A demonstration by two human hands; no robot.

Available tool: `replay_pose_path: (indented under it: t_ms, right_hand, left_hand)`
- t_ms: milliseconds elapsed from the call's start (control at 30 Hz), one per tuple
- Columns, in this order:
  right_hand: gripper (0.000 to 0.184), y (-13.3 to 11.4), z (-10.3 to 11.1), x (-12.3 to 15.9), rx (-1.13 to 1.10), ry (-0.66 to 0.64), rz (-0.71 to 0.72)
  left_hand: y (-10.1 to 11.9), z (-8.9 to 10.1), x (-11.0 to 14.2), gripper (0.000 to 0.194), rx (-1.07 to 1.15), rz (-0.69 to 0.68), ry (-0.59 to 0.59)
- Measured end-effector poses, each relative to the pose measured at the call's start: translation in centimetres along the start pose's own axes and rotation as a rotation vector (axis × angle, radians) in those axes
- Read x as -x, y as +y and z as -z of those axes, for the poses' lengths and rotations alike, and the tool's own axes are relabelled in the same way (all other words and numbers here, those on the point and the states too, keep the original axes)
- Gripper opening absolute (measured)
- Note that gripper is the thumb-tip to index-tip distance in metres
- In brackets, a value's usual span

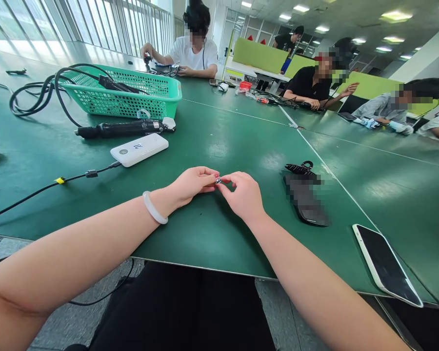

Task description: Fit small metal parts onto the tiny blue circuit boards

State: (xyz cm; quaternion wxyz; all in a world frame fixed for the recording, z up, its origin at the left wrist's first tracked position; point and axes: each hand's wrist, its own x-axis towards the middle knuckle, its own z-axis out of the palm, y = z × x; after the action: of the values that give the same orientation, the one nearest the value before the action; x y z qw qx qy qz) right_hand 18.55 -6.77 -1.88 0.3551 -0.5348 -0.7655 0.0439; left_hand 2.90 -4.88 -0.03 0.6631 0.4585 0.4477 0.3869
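Small metallic part (218,181), frame centre: pinched by left hand (192,186) and right hand (243,196), fingertips nearly closed. Step in hand: apparently two-handed fingertip handling; the next move likely calls for a steady pinch. Beyond, upper left: green plastic basket (173,101).

On head cam I see left hand (190,187) and right hand (244,195) pinching 1 small shiny part (218,181) above the green table (219,131); white bracelet (154,208) on left wrist (168,201), cabled white device (141,149) near black cylindrical tool (120,128) and green basket (124,102); phone (386,263) at front edge, white-shirted person (193,53) across
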Motion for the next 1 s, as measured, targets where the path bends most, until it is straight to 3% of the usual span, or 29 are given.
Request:
replay_pose_path:
  t_ms: [200, 367, 433, 533, 600, 733, 900, 1000]
  right_hand:
    - [0.013, -0.3, -0.3, 0.0, -0.085, 0.001, 0.003]
    - [0.019, 1.5, 0.9, -0.1, -0.136, 0.060, -0.087]
    - [0.021, 2.6, 1.6, -0.3, -0.154, 0.097, -0.153]
    - [0.023, 4.0, 2.3, -0.5, -0.183, 0.141, -0.256]
    - [0.026, 4.6, 2.4, -0.7, -0.209, 0.146, -0.310]
    - [0.031, 5.1, 2.4, -0.6, -0.257, 0.139, -0.366]
    - [0.031, 5.2, 2.3, -0.5, -0.276, 0.137, -0.364]
    - [0.031, 5.3, 2.2, -0.5, -0.275, 0.134, -0.365]
  left_hand:
    - [-0.2, 0.4, 0.0, 0.010, 0.070, 0.034, 0.010]
    - [1.3, 3.4, 0.9, 0.011, -0.060, 0.084, 0.073]
    - [2.1, 5.4, 2.1, 0.015, -0.276, 0.031, 0.175]
    - [2.5, 8.5, 4.4, 0.010, -0.926, -0.152, 0.435]
    - [2.1, 10.4, 5.6, 0.014, -1.323, -0.296, 0.486]
    - [1.5, 12.6, 6.3, 0.027, -1.756, -0.310, 0.245]
    - [2.9, 12.9, 6.0, 0.045, -1.781, -0.126, 0.107]
    - [3.4, 12.8, 6.3, 0.060, -1.820, -0.103, 0.082]
